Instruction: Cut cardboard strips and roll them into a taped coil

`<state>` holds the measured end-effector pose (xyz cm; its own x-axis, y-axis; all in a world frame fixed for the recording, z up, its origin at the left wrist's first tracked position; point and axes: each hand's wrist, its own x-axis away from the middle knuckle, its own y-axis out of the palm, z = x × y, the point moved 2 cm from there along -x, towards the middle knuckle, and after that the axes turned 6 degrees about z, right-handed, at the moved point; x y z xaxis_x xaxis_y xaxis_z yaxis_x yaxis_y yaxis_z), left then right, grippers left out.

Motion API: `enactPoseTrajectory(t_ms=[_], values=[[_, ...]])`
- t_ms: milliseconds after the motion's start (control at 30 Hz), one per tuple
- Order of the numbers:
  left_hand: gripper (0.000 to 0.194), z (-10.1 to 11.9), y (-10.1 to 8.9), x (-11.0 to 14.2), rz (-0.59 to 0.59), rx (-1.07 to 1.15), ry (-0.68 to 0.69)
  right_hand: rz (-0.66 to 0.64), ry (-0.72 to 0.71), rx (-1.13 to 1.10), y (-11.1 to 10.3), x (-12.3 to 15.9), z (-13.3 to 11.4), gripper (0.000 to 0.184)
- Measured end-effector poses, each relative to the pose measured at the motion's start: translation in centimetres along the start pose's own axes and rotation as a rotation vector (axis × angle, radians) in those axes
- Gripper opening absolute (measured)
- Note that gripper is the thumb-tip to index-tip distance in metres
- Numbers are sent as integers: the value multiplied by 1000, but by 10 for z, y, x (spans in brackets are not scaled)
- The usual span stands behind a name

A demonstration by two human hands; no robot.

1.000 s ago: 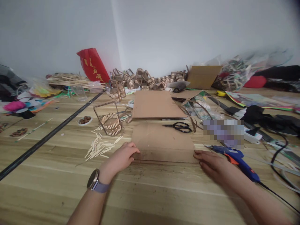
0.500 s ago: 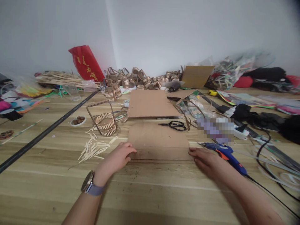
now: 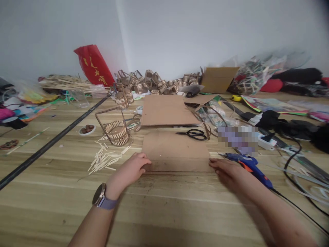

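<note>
A flat brown cardboard sheet (image 3: 174,151) lies in front of me, creased near its front edge. My left hand (image 3: 136,166) grips its front left corner between thumb and fingers. At the front right corner, my right hand (image 3: 226,168) pinches the same sheet, its thumb mostly hidden. Black-handled scissors (image 3: 194,134) rest on the sheet's far right part. Left of the sheet stands a small basket (image 3: 117,132) with a square handle, and short pale sticks (image 3: 104,161) are scattered before it. A blue glue gun (image 3: 248,166) lies just beyond my right hand.
A larger cardboard piece (image 3: 167,111) lies behind the sheet. Many small baskets (image 3: 156,82) are heaped by the wall, beside a cardboard box (image 3: 218,80). At left are a bowl of brown balls (image 3: 86,129) and a long black strip (image 3: 56,139). A white power strip (image 3: 267,142) and cables lie right.
The view has shifted slightly, so everything sits a little higher and farther right. Both hands keep their places at the cardboard's front corners.
</note>
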<state>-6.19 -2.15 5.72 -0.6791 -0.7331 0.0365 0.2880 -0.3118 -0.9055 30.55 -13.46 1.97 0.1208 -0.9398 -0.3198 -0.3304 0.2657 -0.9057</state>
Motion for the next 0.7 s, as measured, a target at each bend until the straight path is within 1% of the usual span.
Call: enactPoseTrajectory(t_ms=[133, 467, 700], values=[[41, 0, 0, 0, 1, -8, 5, -9, 4, 4, 1, 0, 1, 32], [40, -2, 2, 0, 17, 15, 13, 31, 7, -22, 5, 2, 5, 31], [40, -9, 5, -1, 21, 11, 33, 41, -25, -58, 5, 2, 6, 31]])
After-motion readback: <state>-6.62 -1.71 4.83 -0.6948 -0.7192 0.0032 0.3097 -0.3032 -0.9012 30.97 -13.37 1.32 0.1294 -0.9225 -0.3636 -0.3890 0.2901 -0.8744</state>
